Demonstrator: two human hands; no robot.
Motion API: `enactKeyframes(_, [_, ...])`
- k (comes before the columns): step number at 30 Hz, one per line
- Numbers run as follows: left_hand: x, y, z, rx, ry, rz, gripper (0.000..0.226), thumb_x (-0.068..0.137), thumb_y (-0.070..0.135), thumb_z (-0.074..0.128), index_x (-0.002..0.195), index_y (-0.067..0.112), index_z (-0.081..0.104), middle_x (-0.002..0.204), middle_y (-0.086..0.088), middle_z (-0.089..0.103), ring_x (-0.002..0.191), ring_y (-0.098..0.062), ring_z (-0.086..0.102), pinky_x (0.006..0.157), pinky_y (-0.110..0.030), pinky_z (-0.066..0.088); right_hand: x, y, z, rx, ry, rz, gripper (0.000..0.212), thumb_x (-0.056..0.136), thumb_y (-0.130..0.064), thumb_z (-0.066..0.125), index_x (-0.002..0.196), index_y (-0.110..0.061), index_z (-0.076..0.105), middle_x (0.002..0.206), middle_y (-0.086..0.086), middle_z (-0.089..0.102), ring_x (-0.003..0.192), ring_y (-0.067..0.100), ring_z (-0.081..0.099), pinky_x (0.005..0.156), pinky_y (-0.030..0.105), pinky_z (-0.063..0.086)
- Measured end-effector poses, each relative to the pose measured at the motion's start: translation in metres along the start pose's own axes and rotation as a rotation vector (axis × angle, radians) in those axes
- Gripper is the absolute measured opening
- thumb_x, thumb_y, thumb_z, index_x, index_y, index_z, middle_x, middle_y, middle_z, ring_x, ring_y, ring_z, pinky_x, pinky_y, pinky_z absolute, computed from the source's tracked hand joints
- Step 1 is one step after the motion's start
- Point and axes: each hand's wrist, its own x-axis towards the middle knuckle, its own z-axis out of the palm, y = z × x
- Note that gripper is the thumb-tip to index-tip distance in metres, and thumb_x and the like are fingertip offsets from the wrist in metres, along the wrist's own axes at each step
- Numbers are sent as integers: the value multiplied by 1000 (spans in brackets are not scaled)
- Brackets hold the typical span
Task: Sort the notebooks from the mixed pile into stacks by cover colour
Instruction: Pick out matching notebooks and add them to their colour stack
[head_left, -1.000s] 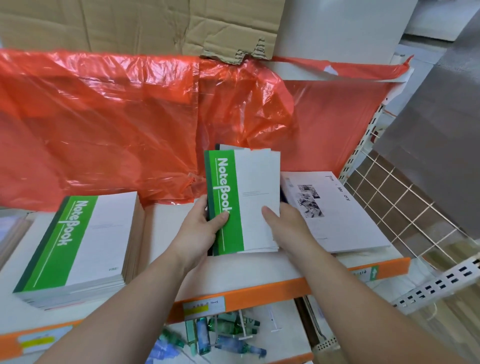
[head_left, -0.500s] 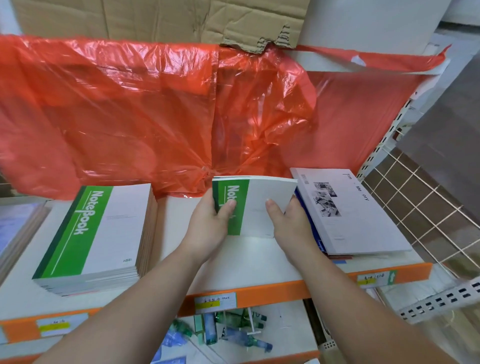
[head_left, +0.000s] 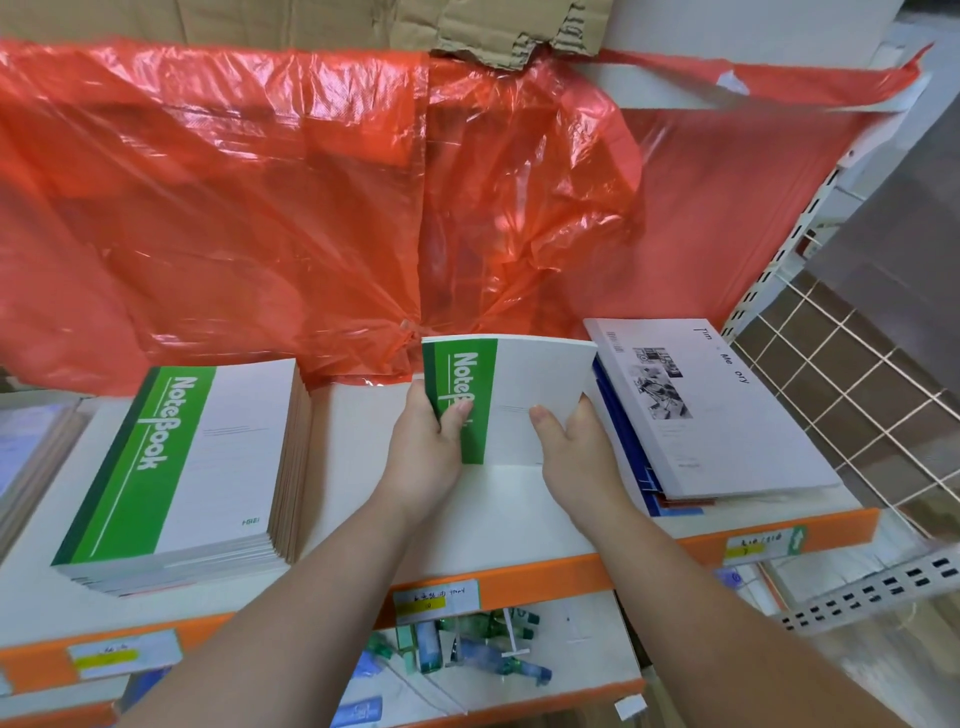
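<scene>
White shelf (head_left: 493, 514), orange-edged, backed by red plastic sheet (head_left: 260, 208). Centre: green-and-white notebook (head_left: 540, 384) tilted up, gripped at spine by left hand (head_left: 426, 447), fingers (head_left: 418, 395) curled behind; right hand (head_left: 576, 447) pinching opposite edge. Green stack (head_left: 182, 467) at 9 o'clock, mixed pile (head_left: 717, 415) at 3 o'clock.

The thin red plastic sheet (head_left: 260, 208) is gleaming, crinkled and translucent. Above it, torn brown cardboard (head_left: 493, 26) is looking matt and rough. The paper cover of the held notebook (head_left: 540, 384) is showing smooth, faintly satin; the wire grid (head_left: 841, 395) is looking like pale coated metal.
</scene>
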Motion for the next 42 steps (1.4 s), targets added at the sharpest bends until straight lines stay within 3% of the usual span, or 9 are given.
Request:
enactKeyframes(6, [-1, -4, 2, 13, 15, -15, 16, 101, 15, 50, 116, 20, 48, 101, 17, 61, 91, 5, 59, 65, 0, 41, -2, 2, 1, 4, 14, -3, 20, 100, -21, 52, 119, -25, 52, 107, -15, 65, 94, -9, 59, 72, 7, 43])
enactKeyframes(13, [0, -2, 3, 28, 27, 14, 19, 101, 14, 51, 120, 16, 51, 100, 19, 62, 87, 10, 58, 65, 0, 41, -2, -2, 2, -6, 30, -16, 20, 100, -23, 51, 120, -23, 52, 108, -12, 66, 97, 0, 62, 74, 15, 46])
enactKeyframes(18, [-10, 7, -14, 97, 38, 52, 21, 100, 18, 53, 121, 19, 54, 103, 13, 63, 92, -3, 61, 66, -2, 39, -10, -16, 2, -57, -3, -49, 18, 100, -23, 51, 118, -21, 55, 103, -14, 65, 88, -11, 58, 65, 3, 42])
enactKeyframes(23, [-20, 26, -60, 198, 61, 122, 7, 97, 26, 58, 104, 29, 55, 103, 8, 68, 96, -13, 62, 80, -30, 48, -21, -47, 16, -64, -71, -118, 10, 100, -22, 53, 110, -20, 55, 95, -21, 60, 84, -8, 56, 60, 0, 40])
enactKeyframes(27, [-23, 32, -110, 92, 114, 49, 13, 92, 36, 63, 99, 26, 61, 100, 7, 72, 93, -16, 69, 84, -44, 56, -28, -74, 44, -33, -154, -141, 13, 97, -29, 57, 109, -26, 55, 106, -15, 65, 95, 1, 62, 80, 23, 50])
enactKeyframes(29, [-27, 33, -134, 15, 142, -12, 13, 92, 34, 64, 100, 24, 63, 97, 6, 74, 90, -18, 71, 81, -46, 58, -33, -82, 62, -5, -208, -121, 11, 97, -27, 57, 107, -24, 53, 105, -11, 67, 95, 6, 65, 81, 30, 53])
enactKeyframes(32, [-28, 26, -168, -112, 200, -129, 6, 95, 24, 64, 99, 20, 67, 92, 3, 76, 86, -21, 74, 76, -42, 60, -42, -90, 88, -26, -333, -83, 11, 98, -18, 54, 109, -18, 52, 100, -3, 70, 86, 8, 69, 73, 29, 56])
enactKeyframes(35, [-26, 15, -198, -54, 244, -197, 8, 91, 27, 67, 94, 20, 67, 90, -2, 76, 82, -25, 73, 76, -49, 60, -47, -92, 115, -92, -423, -57, 10, 99, -15, 52, 109, -15, 54, 94, 1, 70, 72, 7, 68, 50, 20, 49])
enactKeyframes(42, [-12, -5, -248, 49, 373, -313, 29, 79, 27, 73, 99, 11, 59, 97, -14, 70, 86, -29, 67, 75, -41, 56, -37, -99, 171, -116, -347, -5, 10, 95, -13, 52, 94, -9, 61, 83, 2, 70, 70, 16, 66, 50, 20, 45])
